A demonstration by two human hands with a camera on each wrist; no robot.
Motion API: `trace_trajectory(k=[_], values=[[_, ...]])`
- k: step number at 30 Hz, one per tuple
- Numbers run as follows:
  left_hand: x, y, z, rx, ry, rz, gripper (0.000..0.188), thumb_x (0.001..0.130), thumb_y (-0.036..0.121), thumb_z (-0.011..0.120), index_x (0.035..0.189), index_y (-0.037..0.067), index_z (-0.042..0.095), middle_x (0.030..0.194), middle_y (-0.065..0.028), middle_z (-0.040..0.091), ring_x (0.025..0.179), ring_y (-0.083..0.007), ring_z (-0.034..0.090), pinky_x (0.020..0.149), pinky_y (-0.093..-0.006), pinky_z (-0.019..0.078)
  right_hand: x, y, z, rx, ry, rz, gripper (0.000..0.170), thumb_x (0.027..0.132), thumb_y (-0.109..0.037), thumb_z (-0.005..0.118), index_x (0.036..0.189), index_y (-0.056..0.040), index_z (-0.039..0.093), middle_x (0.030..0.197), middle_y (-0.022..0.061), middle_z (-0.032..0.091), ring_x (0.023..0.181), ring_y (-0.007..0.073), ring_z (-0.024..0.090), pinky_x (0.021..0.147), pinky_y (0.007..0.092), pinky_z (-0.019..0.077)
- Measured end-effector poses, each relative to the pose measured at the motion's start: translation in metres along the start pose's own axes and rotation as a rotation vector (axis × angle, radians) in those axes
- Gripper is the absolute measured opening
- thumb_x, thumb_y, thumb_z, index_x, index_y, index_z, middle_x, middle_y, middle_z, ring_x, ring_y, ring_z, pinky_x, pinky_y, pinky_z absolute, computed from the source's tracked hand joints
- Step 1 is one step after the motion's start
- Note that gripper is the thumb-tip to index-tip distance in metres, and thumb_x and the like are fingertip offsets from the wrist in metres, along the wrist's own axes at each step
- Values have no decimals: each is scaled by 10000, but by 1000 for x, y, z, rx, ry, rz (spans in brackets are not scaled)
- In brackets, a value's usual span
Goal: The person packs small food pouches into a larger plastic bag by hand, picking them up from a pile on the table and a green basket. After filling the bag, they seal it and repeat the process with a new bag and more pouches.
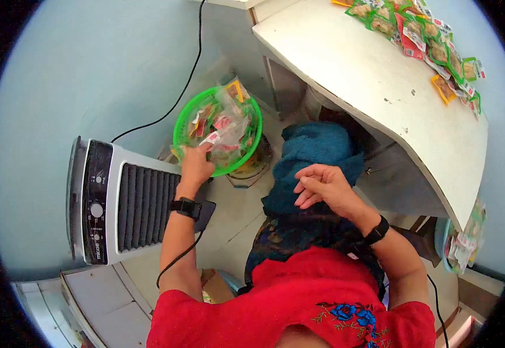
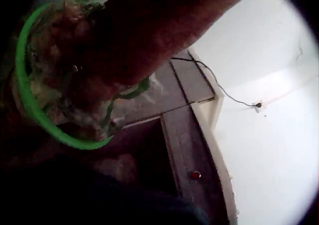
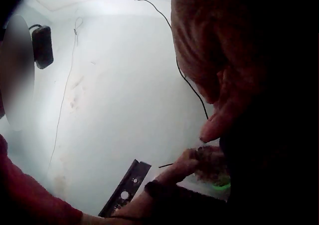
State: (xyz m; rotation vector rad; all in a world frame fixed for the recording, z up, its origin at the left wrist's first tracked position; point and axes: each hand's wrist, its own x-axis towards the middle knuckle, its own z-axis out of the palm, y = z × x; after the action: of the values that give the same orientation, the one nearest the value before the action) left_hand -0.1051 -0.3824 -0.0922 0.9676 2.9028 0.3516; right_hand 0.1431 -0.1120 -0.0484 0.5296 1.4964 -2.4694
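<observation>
My left hand point(image 1: 197, 167) reaches over the near rim of a round green plastic basket point(image 1: 258, 130). Its fingertips are among clear plastic packets point(image 1: 229, 130) with red, yellow and green printing that fill the basket. In the left wrist view the hand is dark, with a green-edged strip point(image 2: 132, 91) beside it; I cannot tell whether the fingers pinch a packet. Above the lap, my right hand point(image 1: 331, 188) hovers with loosely bent fingers and nothing in it. A teal cloth point(image 1: 313, 148) lies over the knees below that hand.
An air cooler point(image 1: 148, 203) stands to the left by the wall. On the right, a white tabletop point(image 1: 368, 75) carries a heap of green-edged food packets point(image 1: 438, 49). A light-blue container point(image 1: 443, 243) with packets sits lower right. A black cord point(image 1: 188, 81) runs along the wall.
</observation>
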Motion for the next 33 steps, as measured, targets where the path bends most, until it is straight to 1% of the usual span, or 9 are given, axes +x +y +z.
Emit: trace_trajectory(k=[1,5,8,11,17,20,29,32,33], values=[[1,4,9,9,-40,-27,437,666,22,629,1098,78,672,973,-240,674,910,-425,642,808,-485,519,1,0,-1,12,-4,0,212,983,-121,554,1117,41,582,917,152,664,735,237,709,642,325,614],[2,11,34,28,-55,-63,523,679,38,642,1197,106,616,963,-239,674,897,-426,645,797,-500,523,3,2,-6,-18,-22,4,258,997,-133,524,1164,62,549,926,164,651,736,250,707,637,333,612],[4,10,53,141,29,-34,266,701,53,652,966,67,628,853,-170,695,813,-370,677,681,-476,524,4,3,-7,-16,-26,7,258,998,-134,523,1165,61,549,925,163,650,736,247,707,633,329,612],[5,2,71,233,47,0,181,735,80,658,908,74,607,783,-156,681,739,-357,676,636,-471,514,5,3,-7,-13,-26,10,258,997,-130,523,1167,62,545,922,162,651,734,246,706,628,328,612],[10,1,108,334,137,-50,73,845,125,614,902,86,591,773,-119,654,761,-334,650,661,-474,491,5,-2,-5,-15,-29,29,261,1000,-121,513,1183,63,534,925,160,649,726,245,704,619,328,610],[16,3,124,426,83,-152,89,860,138,604,914,74,577,824,-125,647,802,-338,636,685,-491,473,7,1,-6,-14,-38,21,261,1002,-119,507,1188,62,533,931,160,649,721,243,704,617,329,610],[13,-25,128,99,80,-15,189,765,72,606,949,51,563,880,-180,628,848,-401,613,703,-517,464,5,3,-7,13,-59,-11,221,995,-120,526,1140,41,570,927,141,656,739,226,707,631,310,610],[16,-16,104,-84,-96,-126,223,750,67,603,966,37,555,916,-181,624,889,-417,611,734,-516,475,1,4,-7,-4,-79,-14,218,992,-117,531,1141,37,573,931,142,657,755,227,707,648,318,611],[18,-47,134,-188,3,-4,321,755,67,604,1071,22,566,967,-191,628,931,-435,604,760,-527,479,-2,4,-8,-3,-89,-16,217,991,-115,533,1141,36,575,932,142,657,759,227,706,655,322,611]])
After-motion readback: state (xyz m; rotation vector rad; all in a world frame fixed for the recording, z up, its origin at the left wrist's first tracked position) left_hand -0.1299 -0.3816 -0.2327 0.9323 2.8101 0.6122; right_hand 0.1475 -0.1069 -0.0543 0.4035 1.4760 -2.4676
